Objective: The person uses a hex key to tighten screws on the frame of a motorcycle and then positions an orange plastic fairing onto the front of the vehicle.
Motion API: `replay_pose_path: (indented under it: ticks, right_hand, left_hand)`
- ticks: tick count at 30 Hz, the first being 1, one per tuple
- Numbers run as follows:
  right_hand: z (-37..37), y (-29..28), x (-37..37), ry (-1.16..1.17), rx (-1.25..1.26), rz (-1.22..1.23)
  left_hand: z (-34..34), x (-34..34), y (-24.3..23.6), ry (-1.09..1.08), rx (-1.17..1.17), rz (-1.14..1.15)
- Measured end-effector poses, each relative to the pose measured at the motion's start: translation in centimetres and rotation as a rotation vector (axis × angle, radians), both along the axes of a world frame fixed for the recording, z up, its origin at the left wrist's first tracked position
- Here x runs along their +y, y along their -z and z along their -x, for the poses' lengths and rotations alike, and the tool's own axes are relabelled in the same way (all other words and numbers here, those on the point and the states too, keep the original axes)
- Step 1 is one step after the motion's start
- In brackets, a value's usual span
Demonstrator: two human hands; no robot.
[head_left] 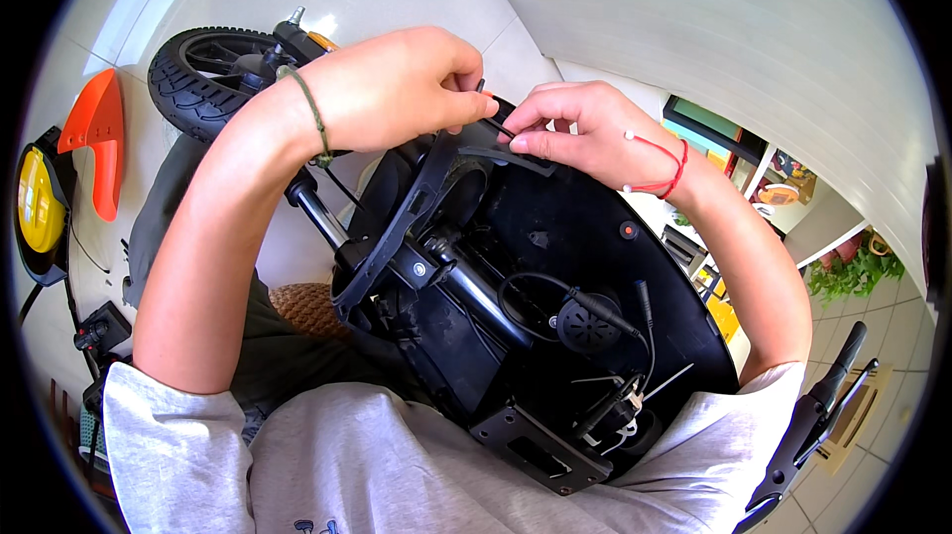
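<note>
A black vehicle body shell [535,237] lies in front of me, its hollow inside turned up, with a metal tube [476,291] and loose cables in it. Above its far edge, my left hand [421,88] pinches a thin black cable [500,127] between thumb and fingers. Close beside it, my right hand [575,127] grips the same cable with thumb and forefinger. Exactly where the cable runs past the fingers is hidden. A black connector lead [645,306] and a round speaker-like grille [589,323] sit in the shell's near right part.
A black-tyred wheel [203,78] stands at the far left. An orange curved fender [99,137] and a yellow-and-black part [42,199] lie on the floor to the left. Shelves [793,197] and a green plant [853,271] are on the right, near a black handlebar-like part [818,400].
</note>
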State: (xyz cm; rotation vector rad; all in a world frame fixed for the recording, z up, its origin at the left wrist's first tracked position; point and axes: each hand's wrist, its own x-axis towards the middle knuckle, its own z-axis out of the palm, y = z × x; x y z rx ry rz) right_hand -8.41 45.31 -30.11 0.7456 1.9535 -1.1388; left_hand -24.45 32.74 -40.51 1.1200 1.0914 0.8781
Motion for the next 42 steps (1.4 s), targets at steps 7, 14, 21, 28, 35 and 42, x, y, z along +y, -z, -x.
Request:
replay_pose_path:
  ticks: [7,14,21,28,35,42]
  right_hand:
    - [-0.2,-0.1,-0.1,0.082,-0.001,0.016]
    - [-0.9,0.3,0.0,0.144,-0.01,0.016]
    - [-0.3,0.2,-0.1,0.132,-0.033,0.001]
    - [-0.3,-0.1,-0.2,0.063,0.019,-0.003]
    - [0.0,-0.3,-0.3,0.101,-0.048,-0.017]
    - [-0.2,-0.1,-0.4,0.067,-0.047,-0.026]
  left_hand:
    - [-0.8,0.1,0.8,-0.194,0.33,-0.728]
    - [-0.3,-0.3,-1.0,-0.146,0.295,-0.358]
    - [-1.0,-0.3,-0.2,-0.036,-0.132,0.112]
    - [-0.6,-0.1,-0.9,0.051,-0.31,0.263]
    - [-0.3,0.1,-0.1,0.112,-0.427,0.205]
    - [-0.5,0.2,1.7,-0.148,0.368,-0.632]
